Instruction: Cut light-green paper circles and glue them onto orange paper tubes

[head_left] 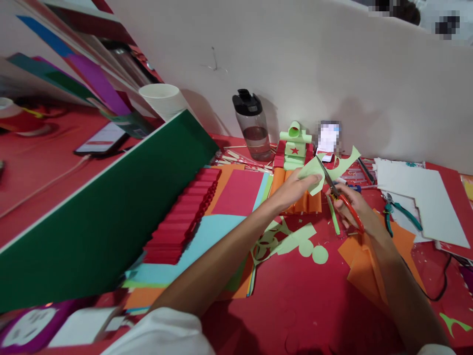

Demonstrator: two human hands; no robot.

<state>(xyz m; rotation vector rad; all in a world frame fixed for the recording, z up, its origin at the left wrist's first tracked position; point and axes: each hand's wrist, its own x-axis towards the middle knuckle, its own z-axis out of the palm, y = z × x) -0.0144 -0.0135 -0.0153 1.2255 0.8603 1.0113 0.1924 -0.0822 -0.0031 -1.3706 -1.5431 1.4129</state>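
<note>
My left hand (301,186) is closed on a piece of light green paper (313,172), its fingers pinching the lower part. My right hand (353,204) grips red-handled scissors (351,209), whose dark blades lie across the paper. A curved strip of the paper reaches up and right past the blades. Below on the red table lie light green paper circles (320,255) and ring-shaped scraps (266,241). Behind my hands stands a green and red paper model (294,148) with a red star. Orange rolled paper (314,203) lies just in front of it.
A green board (111,197) leans along the left. Beside it sit ridged red paper (185,212) and coloured sheets (221,231). A water bottle (253,125) and lit phone (328,140) stand near the wall. Pliers (404,214), white boards (424,197) and orange paper (369,271) lie right.
</note>
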